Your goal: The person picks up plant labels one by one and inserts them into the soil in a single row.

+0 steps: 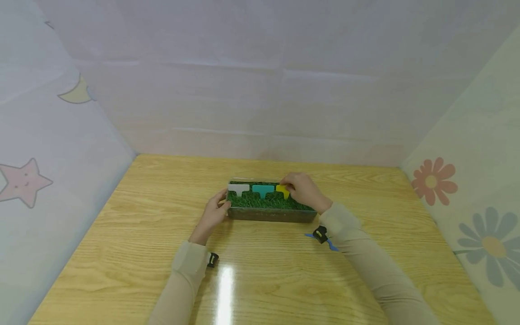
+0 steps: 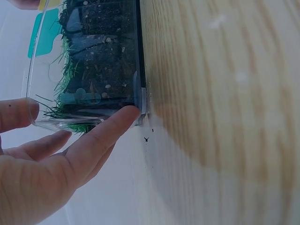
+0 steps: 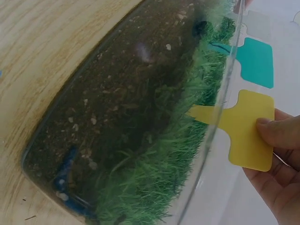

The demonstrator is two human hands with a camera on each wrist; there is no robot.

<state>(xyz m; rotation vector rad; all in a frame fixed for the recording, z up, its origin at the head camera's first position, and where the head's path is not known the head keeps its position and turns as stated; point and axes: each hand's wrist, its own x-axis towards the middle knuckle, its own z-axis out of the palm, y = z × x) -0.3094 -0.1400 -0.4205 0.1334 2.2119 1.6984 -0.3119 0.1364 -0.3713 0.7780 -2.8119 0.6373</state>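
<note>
A clear plastic planter box of dark soil and green grass sits on the wooden table. My left hand holds its left end, thumb at the near corner and fingers along the end wall. Between thumb and fingers, my right hand pinches the head of a yellow T-shaped plant label. That label stands with its stem down in the grass toward the box's right. A teal plant label stands upright in the middle, and a white one near the left end.
On the table, a blue strip shows beneath my right wrist, partly covered by the black wrist camera. A few dark crumbs lie beside the box's left end. Pale printed sheets wall the table's back and sides.
</note>
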